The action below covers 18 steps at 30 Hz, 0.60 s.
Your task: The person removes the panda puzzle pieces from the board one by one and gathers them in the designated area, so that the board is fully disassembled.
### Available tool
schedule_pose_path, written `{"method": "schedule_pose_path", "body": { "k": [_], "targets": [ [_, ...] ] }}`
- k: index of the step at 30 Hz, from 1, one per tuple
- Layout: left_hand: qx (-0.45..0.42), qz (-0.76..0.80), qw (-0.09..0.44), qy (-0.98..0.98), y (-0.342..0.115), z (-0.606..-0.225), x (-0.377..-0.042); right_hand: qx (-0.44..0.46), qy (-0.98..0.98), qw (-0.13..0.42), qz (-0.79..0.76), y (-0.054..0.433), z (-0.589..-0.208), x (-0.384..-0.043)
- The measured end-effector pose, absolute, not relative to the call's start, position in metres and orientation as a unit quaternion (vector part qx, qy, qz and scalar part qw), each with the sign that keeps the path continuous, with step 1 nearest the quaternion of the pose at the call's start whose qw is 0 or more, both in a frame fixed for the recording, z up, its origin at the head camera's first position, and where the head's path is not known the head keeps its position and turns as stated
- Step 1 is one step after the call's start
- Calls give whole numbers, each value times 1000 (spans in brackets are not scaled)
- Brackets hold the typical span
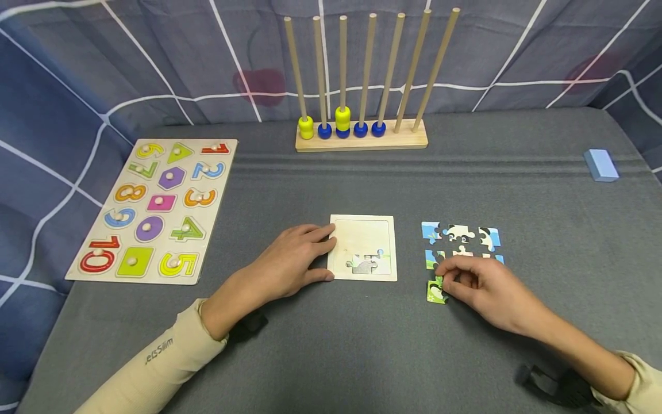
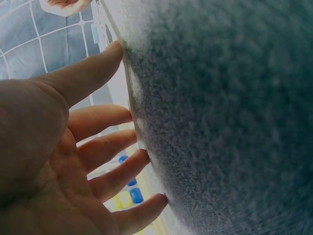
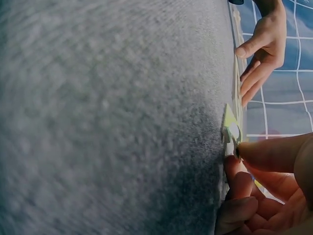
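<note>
In the head view, my left hand [image 1: 292, 257] rests at the left edge of a square wooden puzzle tray [image 1: 362, 238], its extended fingertips and thumb touching the frame. A piece with grey and white print [image 1: 380, 264] lies in the tray's lower right. My right hand [image 1: 491, 293] pinches a green jigsaw piece [image 1: 436, 292] between thumb and fingers, at the near left of a group of loose jigsaw pieces [image 1: 458, 232]. It partly covers that group. The right wrist view shows the pinched piece [image 3: 230, 120] tilted up at the thumb tip.
A number-and-shape peg board [image 1: 162, 187] lies at the left. At the back stands a wooden rod stacker [image 1: 362, 142] with blue and yellow beads on some of its tall rods. A light blue block [image 1: 601, 165] sits at the far right. Grid-patterned cloth [image 1: 181, 52] walls the back and sides.
</note>
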<state>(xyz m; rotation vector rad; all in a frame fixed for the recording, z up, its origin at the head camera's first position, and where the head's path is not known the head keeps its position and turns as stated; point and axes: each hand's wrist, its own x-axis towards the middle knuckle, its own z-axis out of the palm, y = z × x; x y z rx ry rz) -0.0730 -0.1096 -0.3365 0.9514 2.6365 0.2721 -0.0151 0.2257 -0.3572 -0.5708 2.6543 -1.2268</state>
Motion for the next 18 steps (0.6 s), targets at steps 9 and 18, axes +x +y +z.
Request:
{"method": "schedule_pose_path", "body": {
  "k": [9,18],
  "targets": [
    [338,96,159,923,-110,-337,-73,-205,897,39,-389,225,-362,-15],
    [338,101,161,922,-111,-337,-74,-205,902,27,-379,225,-361,-15]
  ]
}}
